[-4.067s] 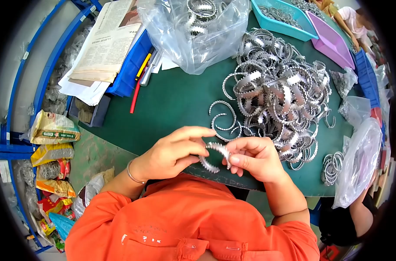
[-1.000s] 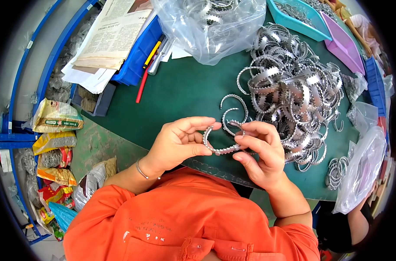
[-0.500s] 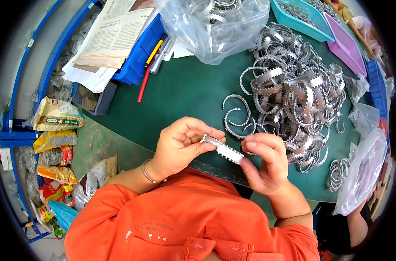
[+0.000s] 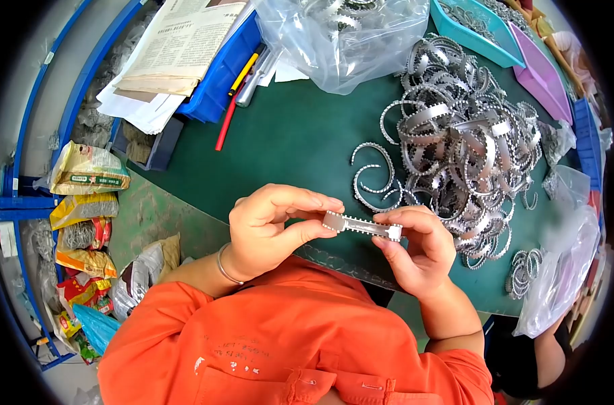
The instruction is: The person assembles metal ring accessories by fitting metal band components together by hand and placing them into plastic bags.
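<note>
A shiny metal strip with toothed edges [image 4: 362, 226] spans the gap between my hands, above the near edge of the table. My left hand [image 4: 270, 223] pinches its left end between thumb and fingers. The right end is held by my right hand [image 4: 418, 250], thumb below and fingers above. The strip looks curled, with its ends bent toward me. Just beyond my right hand lie loose curved toothed strips [image 4: 374, 179], beside a large heap of similar metal strips [image 4: 462, 148].
A clear plastic bag [image 4: 340, 50] of metal parts stands at the back. Blue box [image 4: 219, 74], newspapers [image 4: 178, 47] and pens [image 4: 227, 121] are at left. Teal tray [image 4: 479, 34], purple tray [image 4: 543, 74] and another plastic bag [image 4: 560, 270] line the right. Another person's arm [image 4: 550, 358] shows lower right.
The strip has turned from a downward slant to nearly level, showing its inner face. My right hand has closed its fingers onto the right end and shifted slightly right.
</note>
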The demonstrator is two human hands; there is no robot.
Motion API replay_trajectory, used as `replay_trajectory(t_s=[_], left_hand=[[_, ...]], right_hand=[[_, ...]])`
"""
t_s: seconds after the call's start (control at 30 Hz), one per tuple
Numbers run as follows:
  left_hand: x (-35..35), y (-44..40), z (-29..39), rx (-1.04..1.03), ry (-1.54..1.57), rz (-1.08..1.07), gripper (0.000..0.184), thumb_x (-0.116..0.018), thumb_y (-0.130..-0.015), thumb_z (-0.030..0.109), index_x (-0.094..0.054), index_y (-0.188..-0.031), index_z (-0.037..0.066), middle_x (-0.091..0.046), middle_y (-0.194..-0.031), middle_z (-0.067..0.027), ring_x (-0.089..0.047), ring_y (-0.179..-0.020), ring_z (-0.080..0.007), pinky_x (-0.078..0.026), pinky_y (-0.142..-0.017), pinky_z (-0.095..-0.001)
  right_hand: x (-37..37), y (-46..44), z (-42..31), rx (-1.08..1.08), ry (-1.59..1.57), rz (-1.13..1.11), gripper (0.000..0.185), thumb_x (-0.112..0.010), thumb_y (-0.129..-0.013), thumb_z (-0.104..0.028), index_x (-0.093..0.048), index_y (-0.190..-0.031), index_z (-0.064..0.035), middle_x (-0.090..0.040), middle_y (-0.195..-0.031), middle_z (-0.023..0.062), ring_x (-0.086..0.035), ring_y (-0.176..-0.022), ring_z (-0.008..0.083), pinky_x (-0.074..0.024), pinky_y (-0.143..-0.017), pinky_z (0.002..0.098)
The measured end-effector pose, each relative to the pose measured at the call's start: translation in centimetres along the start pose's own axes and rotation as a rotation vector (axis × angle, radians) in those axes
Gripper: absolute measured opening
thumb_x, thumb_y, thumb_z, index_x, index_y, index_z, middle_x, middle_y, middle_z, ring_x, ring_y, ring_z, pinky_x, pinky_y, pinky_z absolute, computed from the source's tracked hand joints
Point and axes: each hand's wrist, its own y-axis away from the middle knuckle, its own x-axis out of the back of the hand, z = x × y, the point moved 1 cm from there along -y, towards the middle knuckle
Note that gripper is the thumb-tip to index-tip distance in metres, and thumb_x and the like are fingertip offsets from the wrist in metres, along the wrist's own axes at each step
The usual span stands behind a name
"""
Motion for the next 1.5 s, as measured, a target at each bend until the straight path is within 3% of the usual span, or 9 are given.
replay_trajectory(t_s=[0.23,0.43,0.57,0.73,0.83,1.03,1.2,1.43,1.5], left_hand=[[0.4,-0.9,0.4,-0.39,-0.363,-0.142,0.026,-0.064,-0.072,-0.014,-0.053,-0.089,0.0,-0.064,-0.093,-0.022,-0.064,-0.085,-0.0318,-0.053,-0.071,-0.0374],[-1.8,-0.9,-0.4,-0.024,-0.226,-0.034,0.019,-0.062,-0.073,-0.014,-0.058,-0.088,-0.005,-0.064,-0.098,-0.0188,-0.063,-0.089,-0.0239,-0.051,-0.076,-0.0311],[-1.6,-0.1,-1.1,0.021,-0.287,-0.181,0.012,-0.055,-0.079,-0.012,-0.057,-0.087,-0.003,-0.062,-0.095,-0.015,-0.061,-0.08,-0.0188,-0.049,-0.072,-0.0272],[-1.5,0.1,-1.1,0.078,-0.276,-0.187,0.008,-0.055,-0.081,-0.01,-0.057,-0.085,-0.003,-0.061,-0.092,-0.0137,-0.06,-0.076,-0.0168,-0.049,-0.07,-0.0258],[-1.6,0.1,-1.2,0.097,-0.27,-0.124,0.007,-0.06,-0.079,-0.009,-0.058,-0.083,-0.004,-0.063,-0.087,-0.0139,-0.061,-0.073,-0.0168,-0.051,-0.067,-0.025],[-1.8,-0.1,-1.0,0.12,-0.279,-0.19,0.006,-0.058,-0.08,-0.008,-0.058,-0.085,-0.004,-0.062,-0.088,-0.0133,-0.061,-0.073,-0.016,-0.05,-0.067,-0.0243],[-1.7,-0.1,-0.8,0.089,-0.288,-0.182,0.006,-0.06,-0.079,-0.008,-0.059,-0.084,-0.005,-0.063,-0.085,-0.0135,-0.062,-0.072,-0.0156,-0.051,-0.066,-0.0243],[-1.4,-0.1,-1.2,0.198,-0.236,-0.153,0.006,-0.06,-0.08,-0.008,-0.059,-0.085,-0.004,-0.063,-0.086,-0.0128,-0.062,-0.073,-0.0156,-0.051,-0.066,-0.0238],[-1.7,-0.3,-1.1,0.175,-0.235,-0.166,0.006,-0.06,-0.08,-0.008,-0.059,-0.085,-0.004,-0.063,-0.086,-0.0125,-0.062,-0.074,-0.0157,-0.051,-0.066,-0.0237]], right_hand=[[0.1,-0.1,0.0,-0.047,-0.095,-0.021,0.018,-0.064,-0.075,0.006,-0.059,-0.092,0.0034,-0.064,-0.093,0.0179,-0.064,-0.077,0.0212,-0.0531,-0.066,0.0283],[3.5,-0.2,-3.0,0.225,-0.083,-0.229,0.033,-0.08,-0.066,-0.017,-0.059,-0.087,-0.0018,-0.066,-0.077,0.0102,-0.061,-0.064,0.0202,-0.0468,-0.053,0.0298],[10.6,1.9,-5.9,0.45,0.519,0.46,0.022,-0.071,-0.077,-0.01,-0.054,-0.089,-0.0031,-0.064,-0.076,0.0107,-0.054,-0.057,0.0171,-0.0446,-0.056,0.0329],[24.4,5.0,-6.1,0.155,1.348,1.208,0.021,-0.067,-0.082,-0.014,-0.055,-0.083,0.0028,-0.054,-0.072,0.0056,-0.048,-0.06,0.0122,-0.0408,-0.054,0.0238],[30.4,9.1,-5.4,-0.494,1.756,0.914,0.05,-0.066,-0.08,-0.038,-0.057,-0.101,0.0059,-0.061,-0.089,0.0213,-0.06,-0.081,0.032,-0.0471,-0.073,0.039],[32.2,9.0,-2.9,-0.935,1.427,0.713,0.064,-0.067,-0.075,-0.042,-0.052,-0.112,0.0082,-0.057,-0.106,0.0304,-0.056,-0.098,0.0409,-0.0433,-0.088,0.0397],[34.9,7.5,-1.1,-0.751,1.213,0.662,0.027,-0.059,-0.066,0.0,-0.06,-0.092,0.0061,-0.065,-0.08,0.0179,-0.063,-0.075,0.0242,-0.0472,-0.068,0.0339],[30.3,1.1,-1.9,-0.456,1.06,0.35,0.027,-0.047,-0.07,0.005,-0.063,-0.092,0.0015,-0.065,-0.081,0.0153,-0.063,-0.078,0.0257,-0.0475,-0.075,0.033],[29.5,0.1,-1.7,-0.423,0.905,0.258,0.029,-0.044,-0.071,0.009,-0.063,-0.091,0.0001,-0.062,-0.077,0.0039,-0.058,-0.077,0.0126,-0.0454,-0.076,0.0269]])
